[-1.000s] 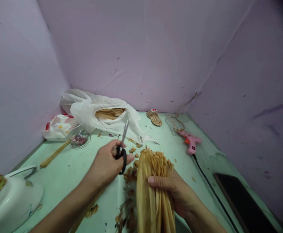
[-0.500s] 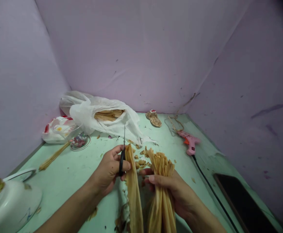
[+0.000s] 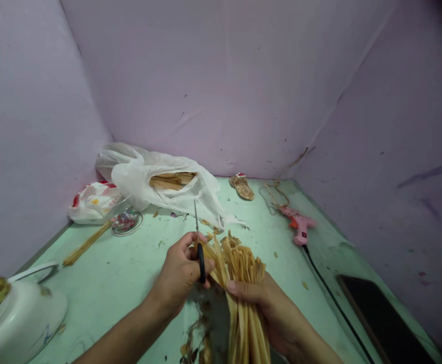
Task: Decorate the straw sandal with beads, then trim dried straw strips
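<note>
My left hand point(image 3: 185, 270) is closed around scissors point(image 3: 201, 263) with black handles, their thin blades pointing up and away. Its fingertips also touch a pale tan dried leaf strip beside the bundle. My right hand point(image 3: 254, 298) is wrapped round a bundle of dried leaf strips point(image 3: 247, 313), its thumb pressed across the front. The bundle stands roughly upright with uneven top ends, and its lower end runs out of the picture. Brown scraps point(image 3: 205, 306) lie on the table below and between my hands.
Behind my hands, a white plastic bag point(image 3: 130, 172) holds more dried strips. A small woven slipper point(image 3: 242, 187) lies to its right. A pink glue gun point(image 3: 299, 225) with a black cord and a dark phone-like slab point(image 3: 380, 313) are at right. A white pot point(image 3: 39, 318) is at left.
The separate strip in my left hand has come rightward against the bundle, and my right thumb now lies over it. My left hand has moved right with the scissors.
</note>
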A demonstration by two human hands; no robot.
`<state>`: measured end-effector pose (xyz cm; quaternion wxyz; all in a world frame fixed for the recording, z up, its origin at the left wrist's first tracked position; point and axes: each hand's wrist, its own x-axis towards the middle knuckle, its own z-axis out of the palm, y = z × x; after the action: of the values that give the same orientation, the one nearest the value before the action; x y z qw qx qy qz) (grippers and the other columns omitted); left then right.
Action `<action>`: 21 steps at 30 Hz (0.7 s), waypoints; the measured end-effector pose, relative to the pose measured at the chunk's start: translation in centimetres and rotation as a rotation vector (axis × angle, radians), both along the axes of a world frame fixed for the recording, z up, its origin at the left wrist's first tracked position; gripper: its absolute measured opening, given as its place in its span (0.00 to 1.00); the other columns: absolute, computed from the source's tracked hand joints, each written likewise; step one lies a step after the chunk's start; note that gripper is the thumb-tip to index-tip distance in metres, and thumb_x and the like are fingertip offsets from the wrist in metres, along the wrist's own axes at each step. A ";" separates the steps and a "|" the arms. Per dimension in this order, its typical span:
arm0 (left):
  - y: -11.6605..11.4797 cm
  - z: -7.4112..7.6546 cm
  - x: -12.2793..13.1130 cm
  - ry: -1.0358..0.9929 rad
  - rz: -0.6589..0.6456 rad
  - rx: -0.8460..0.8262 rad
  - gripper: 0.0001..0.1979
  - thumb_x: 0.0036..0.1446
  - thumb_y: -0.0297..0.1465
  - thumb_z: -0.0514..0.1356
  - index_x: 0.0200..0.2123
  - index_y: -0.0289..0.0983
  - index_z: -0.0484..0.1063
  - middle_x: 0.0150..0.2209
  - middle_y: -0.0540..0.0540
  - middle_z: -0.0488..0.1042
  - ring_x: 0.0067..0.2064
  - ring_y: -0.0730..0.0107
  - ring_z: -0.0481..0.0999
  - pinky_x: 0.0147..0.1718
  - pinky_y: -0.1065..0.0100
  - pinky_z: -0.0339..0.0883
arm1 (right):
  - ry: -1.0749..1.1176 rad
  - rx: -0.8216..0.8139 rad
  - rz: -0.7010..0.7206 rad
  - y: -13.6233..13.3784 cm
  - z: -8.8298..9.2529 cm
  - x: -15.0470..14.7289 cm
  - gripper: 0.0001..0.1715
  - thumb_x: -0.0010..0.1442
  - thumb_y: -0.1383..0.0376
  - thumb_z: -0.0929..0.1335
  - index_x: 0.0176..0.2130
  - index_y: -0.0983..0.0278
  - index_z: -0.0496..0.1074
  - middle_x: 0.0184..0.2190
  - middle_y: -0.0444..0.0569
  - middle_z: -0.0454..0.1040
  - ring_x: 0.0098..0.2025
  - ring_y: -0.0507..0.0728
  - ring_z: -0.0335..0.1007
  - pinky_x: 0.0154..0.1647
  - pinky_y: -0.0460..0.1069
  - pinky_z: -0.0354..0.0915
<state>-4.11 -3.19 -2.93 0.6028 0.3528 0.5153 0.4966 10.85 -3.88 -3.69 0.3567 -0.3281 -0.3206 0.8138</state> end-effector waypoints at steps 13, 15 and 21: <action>0.6 3.3 -4.2 0.341 -0.549 0.068 0.19 0.41 0.27 0.57 0.41 0.37 0.68 0.30 0.51 0.69 0.31 0.70 0.67 0.24 0.73 0.58 | -0.136 -0.033 -0.408 1.7 0.8 2.9 0.20 0.33 0.66 0.77 0.30 0.65 0.74 0.23 0.45 0.75 0.24 0.54 0.71 0.28 0.48 0.68; 0.3 4.0 -3.9 0.395 -0.623 0.095 0.13 0.42 0.26 0.56 0.35 0.37 0.69 0.29 0.52 0.67 0.29 0.72 0.64 0.25 0.73 0.56 | -0.158 -0.030 -0.340 1.5 0.7 2.8 0.22 0.33 0.65 0.77 0.32 0.66 0.74 0.24 0.46 0.76 0.26 0.55 0.72 0.30 0.49 0.68; 0.2 4.1 -3.2 0.445 -0.661 0.129 0.08 0.40 0.24 0.54 0.29 0.36 0.66 0.25 0.54 0.62 0.26 0.76 0.58 0.22 0.74 0.52 | -0.226 0.048 -0.252 1.1 0.3 2.6 0.21 0.34 0.64 0.77 0.32 0.66 0.75 0.23 0.46 0.74 0.27 0.56 0.70 0.30 0.50 0.67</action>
<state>-7.30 -3.01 1.21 0.5802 0.6356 0.4598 0.2189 13.44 -2.78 -3.44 0.4252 -0.4466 -0.3345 0.7126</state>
